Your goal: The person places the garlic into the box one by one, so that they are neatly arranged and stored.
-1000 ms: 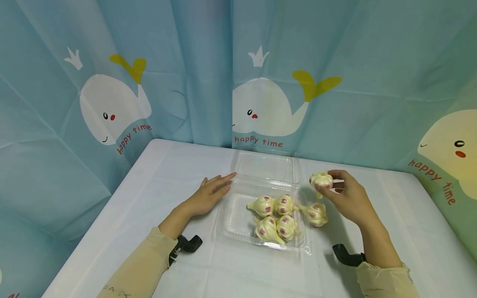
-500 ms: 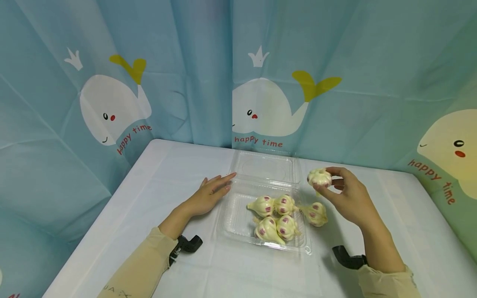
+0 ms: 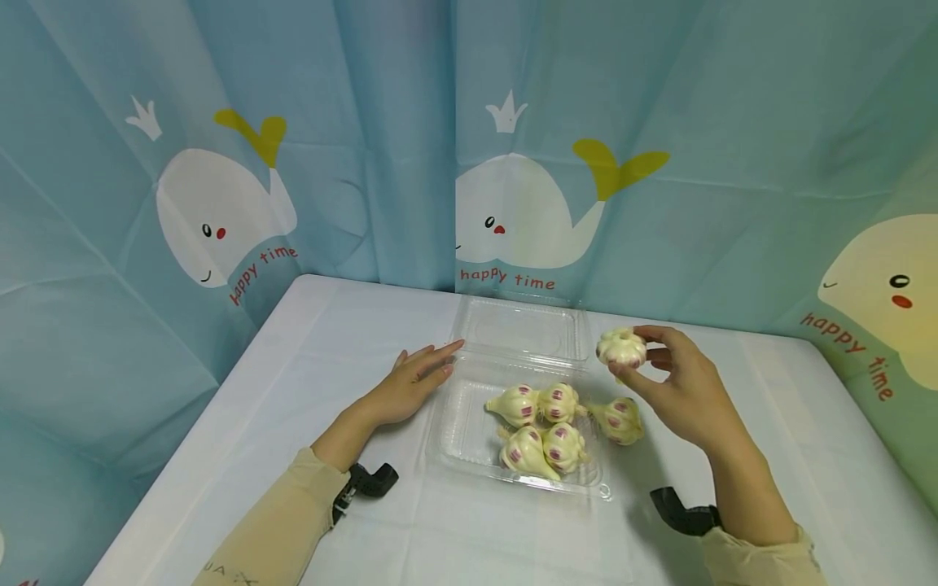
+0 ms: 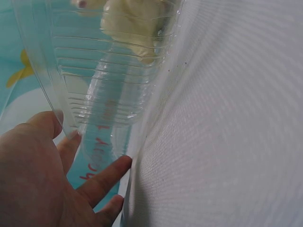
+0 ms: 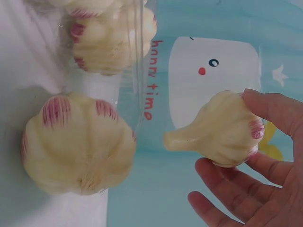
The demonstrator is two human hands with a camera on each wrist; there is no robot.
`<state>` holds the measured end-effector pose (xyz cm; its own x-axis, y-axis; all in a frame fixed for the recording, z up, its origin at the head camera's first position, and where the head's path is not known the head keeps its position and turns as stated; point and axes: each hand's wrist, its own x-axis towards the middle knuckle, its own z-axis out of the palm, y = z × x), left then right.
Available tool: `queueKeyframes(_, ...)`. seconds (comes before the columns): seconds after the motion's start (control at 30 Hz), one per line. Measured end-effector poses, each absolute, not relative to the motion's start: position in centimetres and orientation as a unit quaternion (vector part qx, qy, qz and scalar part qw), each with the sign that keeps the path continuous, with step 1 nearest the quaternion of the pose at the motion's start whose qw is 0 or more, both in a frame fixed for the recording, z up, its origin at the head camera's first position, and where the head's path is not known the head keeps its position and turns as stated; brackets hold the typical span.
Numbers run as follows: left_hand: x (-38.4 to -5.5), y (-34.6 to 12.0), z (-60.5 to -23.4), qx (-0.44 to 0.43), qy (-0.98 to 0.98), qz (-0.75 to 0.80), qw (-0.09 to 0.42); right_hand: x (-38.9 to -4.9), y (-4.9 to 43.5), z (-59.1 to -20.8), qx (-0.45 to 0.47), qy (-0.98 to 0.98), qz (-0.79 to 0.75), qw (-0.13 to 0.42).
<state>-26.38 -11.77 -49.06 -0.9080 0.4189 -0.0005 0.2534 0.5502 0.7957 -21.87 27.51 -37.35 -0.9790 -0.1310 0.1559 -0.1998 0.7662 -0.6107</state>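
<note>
My right hand (image 3: 685, 395) pinches a garlic bulb (image 3: 621, 348) between thumb and fingers, raised over the table beside the clear plastic clamshell box (image 3: 469, 460). In the right wrist view this bulb (image 5: 225, 130) has its stem pointing left, away from the palm. Several garlic bulbs (image 3: 522, 450), cream with purple patches, lie in the box's right part. Another garlic bulb (image 3: 621, 422) lies outside against the right wall, its stem towards the box. My left hand (image 3: 406, 387) rests at the box's left side with fingers extended; in the left wrist view its fingertips (image 4: 71, 142) are right at the rim.
The box's clear lid (image 3: 523, 330) is folded back flat towards the curtain. A white cloth covers the table (image 3: 366, 529). Behind and at both sides hangs a blue curtain (image 3: 410, 146) with whale prints. Black wrist mounts (image 3: 685, 514) stick out from both forearms.
My right hand has shifted slightly left and up with its garlic bulb, tilting the bulb so that more of its root end shows. The left hand and the box have stayed put.
</note>
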Motion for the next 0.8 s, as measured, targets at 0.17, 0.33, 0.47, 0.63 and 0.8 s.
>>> queueKeyframes(0.17,-26.4,-11.7,-49.1,0.193,0.874,0.436,0.095,-21.6,27.0,-37.1,0.109,-0.934,0.333,0.063)
queueKeyframes(0.33,-26.3,-11.7,-49.0,0.194,0.874,0.435,0.097,-21.3,26.6,-36.9,0.127,-0.929,0.338,0.082)
queueKeyframes(0.47,-26.3,-11.7,-49.0,0.194,0.875,0.433,0.096,-21.1,26.2,-36.8,0.136,-0.926,0.34,0.09)
queueKeyframes(0.63,-26.3,-11.7,-48.9,0.194,0.875,0.433,0.096,-20.8,25.8,-36.7,0.151,-0.924,0.337,0.1)
queueKeyframes(0.8,-26.3,-11.7,-48.9,0.193,0.875,0.433,0.096,-20.6,25.4,-36.7,0.165,-0.922,0.327,0.122)
